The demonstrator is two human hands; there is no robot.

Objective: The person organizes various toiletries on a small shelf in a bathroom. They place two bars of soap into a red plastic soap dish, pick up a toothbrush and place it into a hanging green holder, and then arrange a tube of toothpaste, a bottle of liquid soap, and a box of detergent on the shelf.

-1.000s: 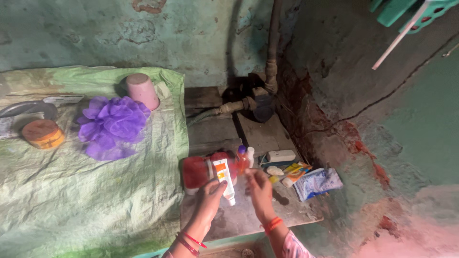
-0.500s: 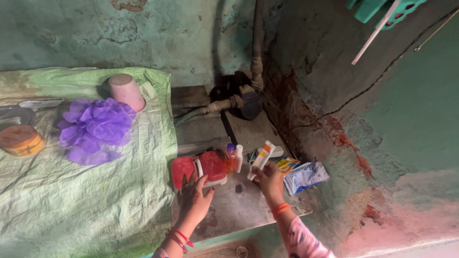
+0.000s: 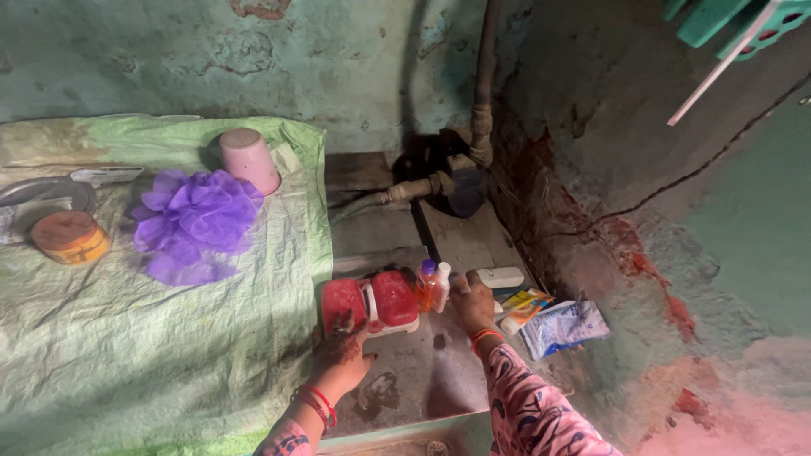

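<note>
**Desk:** Two hands, one wash corner. What is biggest?

**Photographer:** A crinkled green woven sheet (image 3: 101, 338) covers the left. Beside it is a wet, grey, stained slab (image 3: 405, 380) below a rusted pipe (image 3: 483, 93). On the sheet are a frilly purple loofah (image 3: 194, 224), an upturned pink cup (image 3: 250, 159) and a round orange tin (image 3: 69, 236).

**Desk:** And the work?

**Photographer:** It looks like toiletries being set in a row at the slab's far edge. The red case (image 3: 372, 302), glossy plastic with a white band, sits there. The left hand (image 3: 342, 350) lies spread and flat with its fingertips on the case's near corner, gripping nothing.

**Desk:** The right?

**Photographer:** The right hand (image 3: 471, 300) shows its back to the camera, fingers curled down just beside the white bottle (image 3: 442, 283). I cannot tell whether it holds anything, because the palm is hidden.

**Desk:** Smaller items?

**Photographer:** An orange bottle (image 3: 427, 285) with a purple cap stands upright, touching the white one. Right of the hand are a white oblong box (image 3: 500, 276), flat yellow-and-orange tubes (image 3: 524, 306) and a crumpled blue-white sachet (image 3: 564, 325).

**Desk:** What would another move call for?

**Photographer:** My judgement is a light touch. The bottles are slim and close together, the slab looks slick, and the gap by the tubes is narrow.
</note>
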